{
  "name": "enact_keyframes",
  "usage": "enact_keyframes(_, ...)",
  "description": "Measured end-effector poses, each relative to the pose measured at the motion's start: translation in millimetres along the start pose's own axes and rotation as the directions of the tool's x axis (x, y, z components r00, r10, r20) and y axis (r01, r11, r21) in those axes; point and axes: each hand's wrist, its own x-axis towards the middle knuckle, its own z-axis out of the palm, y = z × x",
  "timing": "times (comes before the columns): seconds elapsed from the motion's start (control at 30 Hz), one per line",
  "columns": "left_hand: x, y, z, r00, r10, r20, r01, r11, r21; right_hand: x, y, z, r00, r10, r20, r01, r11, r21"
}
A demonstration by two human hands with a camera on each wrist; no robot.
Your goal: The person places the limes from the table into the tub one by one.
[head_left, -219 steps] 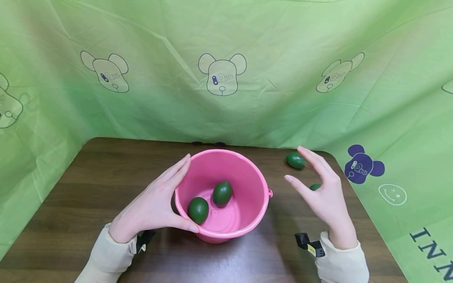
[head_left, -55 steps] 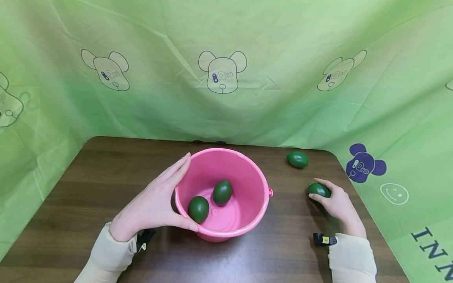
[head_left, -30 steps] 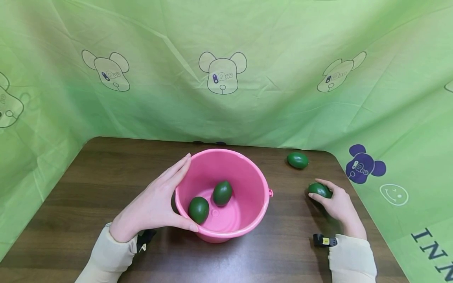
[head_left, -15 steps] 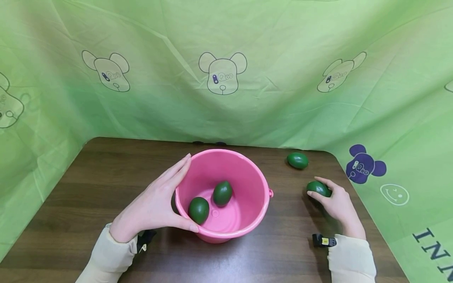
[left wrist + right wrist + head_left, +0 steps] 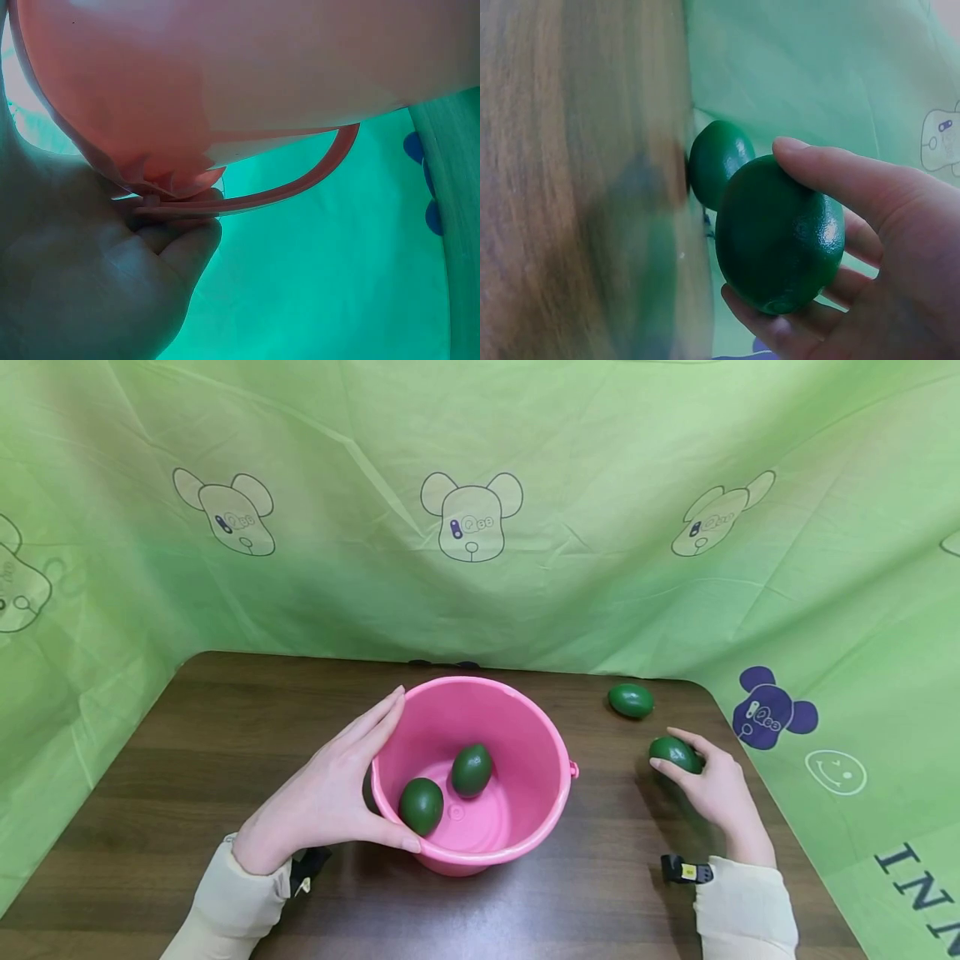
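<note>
Currently, one green fruit (image 5: 675, 753) is pinched in the right hand (image 5: 716, 785), while the pink bucket (image 5: 519, 739), well apart to that hand's left, is gripped at its side by the left hand (image 5: 326, 793).

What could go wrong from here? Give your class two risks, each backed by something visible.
1. The held green fruit might slip: its skin looks smooth and shiny, and the right hand grips it by fingertips and thumb.
2. The pink bucket could shift or tip if bumped, since the left hand steadies it on one side only.
</note>
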Motion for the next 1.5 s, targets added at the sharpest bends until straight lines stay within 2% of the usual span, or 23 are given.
enact_keyframes(0.43, 0.3, 0.1, -0.6, 1.000, 0.011, -0.003, -0.011, 1.000, 0.009, -0.4, -13.8, -4.0, 0.999, -0.012, -0.040, 0.013, 0.999, 0.040)
enact_keyframes(0.93, 1.0, 0.6, -1.7, 1.000, 0.002, 0.000, -0.002, 1.000, 0.001, 0.3, -40.0, -7.7, 0.987, -0.069, -0.145, 0.083, 0.993, 0.088)
enact_keyframes(1.2, 1.1, -0.3, -1.3, 1.000, 0.005, -0.006, -0.005, 1.000, 0.002, -0.8, -54.4, -10.7, 0.982, -0.084, -0.168, 0.107, 0.985, 0.135)
enact_keyframes(1.5, 0.5, -0.6, -1.7, 1.000, -0.003, 0.003, 0.003, 1.000, -0.001, -2.3, -69.5, -9.7, 0.978, -0.081, -0.191, 0.109, 0.984, 0.138)
